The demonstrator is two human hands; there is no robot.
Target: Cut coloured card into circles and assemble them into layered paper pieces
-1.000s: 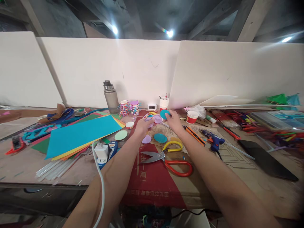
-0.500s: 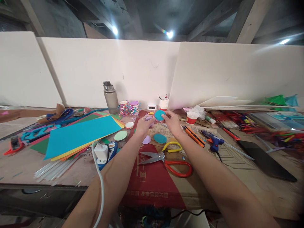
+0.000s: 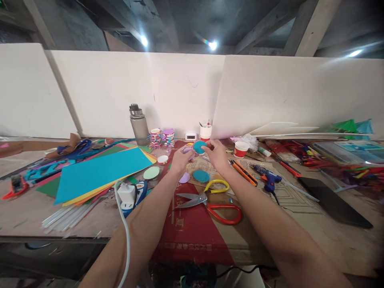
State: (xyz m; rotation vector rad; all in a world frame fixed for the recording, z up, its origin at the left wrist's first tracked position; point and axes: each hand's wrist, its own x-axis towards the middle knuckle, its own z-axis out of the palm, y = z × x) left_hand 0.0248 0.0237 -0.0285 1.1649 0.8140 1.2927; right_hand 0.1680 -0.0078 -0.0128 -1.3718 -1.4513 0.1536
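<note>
My right hand (image 3: pixel 217 155) pinches the edge of a round blue paper disc (image 3: pixel 199 147), held above the table. Just left of it, my left hand (image 3: pixel 180 159) has its fingers closed around a light purple round piece (image 3: pixel 188 151), partly covered by the fingers. Below the hands lie a second blue disc (image 3: pixel 201 176) and a light purple disc (image 3: pixel 184 177). Nearer to me, scissors (image 3: pixel 193 200) with one yellow and one red handle rest with their blades apart. A pale green disc (image 3: pixel 151 173) lies left of my left wrist.
Coloured paper sheets (image 3: pixel 102 170), clear sticks (image 3: pixel 64 216) and a white plug (image 3: pixel 126 194) with a cable are on the left. A bottle (image 3: pixel 139 127), decorated cups (image 3: pixel 168 137) and a small clock (image 3: pixel 190 137) stand behind. On the right are a paper cup (image 3: pixel 241 149), cutters (image 3: pixel 244 173) and a glue gun (image 3: pixel 271 180).
The blue disc in my right hand has tipped slightly and moved a little left in view. Both hands keep nearly the same place; the whole view has shifted slightly.
</note>
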